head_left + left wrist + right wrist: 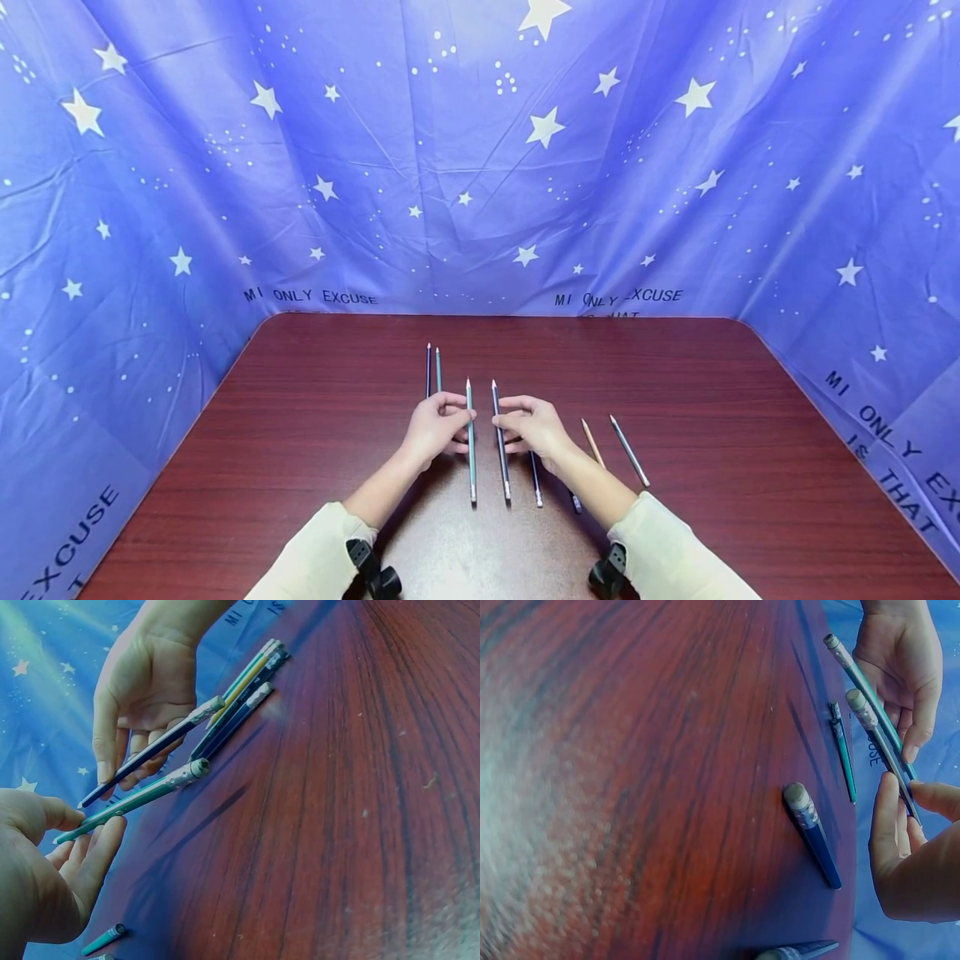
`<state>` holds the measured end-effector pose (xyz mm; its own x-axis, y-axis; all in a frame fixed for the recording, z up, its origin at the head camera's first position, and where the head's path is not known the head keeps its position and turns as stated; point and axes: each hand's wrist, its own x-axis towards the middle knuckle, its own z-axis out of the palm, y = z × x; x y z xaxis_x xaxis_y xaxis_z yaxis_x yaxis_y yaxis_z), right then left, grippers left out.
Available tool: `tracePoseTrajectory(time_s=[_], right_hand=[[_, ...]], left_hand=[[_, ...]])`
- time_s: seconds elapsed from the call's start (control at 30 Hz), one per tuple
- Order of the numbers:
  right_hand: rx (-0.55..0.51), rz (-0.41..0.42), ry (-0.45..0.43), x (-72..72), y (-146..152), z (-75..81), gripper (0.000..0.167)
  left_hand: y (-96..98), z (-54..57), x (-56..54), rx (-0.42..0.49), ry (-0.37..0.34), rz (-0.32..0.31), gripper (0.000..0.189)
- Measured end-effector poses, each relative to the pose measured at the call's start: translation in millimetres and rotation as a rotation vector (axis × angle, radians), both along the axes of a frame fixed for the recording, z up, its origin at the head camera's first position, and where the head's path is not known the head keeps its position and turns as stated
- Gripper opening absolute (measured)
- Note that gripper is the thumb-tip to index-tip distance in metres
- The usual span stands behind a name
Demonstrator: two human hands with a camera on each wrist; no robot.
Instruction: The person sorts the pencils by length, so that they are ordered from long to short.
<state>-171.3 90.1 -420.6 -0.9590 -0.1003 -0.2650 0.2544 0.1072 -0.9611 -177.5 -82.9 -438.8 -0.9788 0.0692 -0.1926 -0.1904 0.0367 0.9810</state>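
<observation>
lettering (348, 297) in plain black capitals reads "mi only excuse" on the shiny blue-violet fabric hanging (465, 125), which is printed with white stars. the same words repeat at the back right, broken by a fold, and down the right side, where "is that" follows. any print on the pencils is too small to read.

the dark red-brown wood-grain table (225, 467) has rounded far corners. its slanting left and right edges run well apart from both hands, with broad stretches of wood grain between.

the left hand (438, 427) has its grip clamped on a slim teal pencil (472, 458), thumb against fingers. the right hand (535, 425) has its grip clamped the same way on a slim dark blue pencil (503, 467). both pencils are held above the table, near each other but apart, sharpened tips toward the far edge, eraser ends toward the person.

a second dark blue pencil (428, 367) and a second teal pencil (438, 367) lie just beside each other, partly hidden by the left hand. a third dark blue pencil (536, 483) lies partly under the right hand. farther right are a yellow-orange pencil (590, 437), partly covered by the forearm, and a dark grey-green pencil (630, 452). cream sleeves (311, 554) carry small black cameras (372, 571).
</observation>
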Motion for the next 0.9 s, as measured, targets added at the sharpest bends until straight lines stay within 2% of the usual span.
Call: tracePoseTrajectory(time_s=[0.2, 0.53, 0.9], right_hand=[[-0.016, -0.010, 0.007, -0.2, 1.2, 0.3, 0.039], [-0.010, -0.006, 0.012, 0.8, 4.4, 1.7, 0.041], [-0.008, 0.001, 0.006, -1.0, 4.9, 0.3, 0.040]], left_hand=[[-1.0, 4.7, -2.4, -0.003, 0.018, 0.004, 0.032], [-3.9, 10.6, -13.0, -0.024, 0.045, 0.014, 0.033], [-8.0, 20.3, -23.8, -0.048, 0.055, 0.063, 0.030]])
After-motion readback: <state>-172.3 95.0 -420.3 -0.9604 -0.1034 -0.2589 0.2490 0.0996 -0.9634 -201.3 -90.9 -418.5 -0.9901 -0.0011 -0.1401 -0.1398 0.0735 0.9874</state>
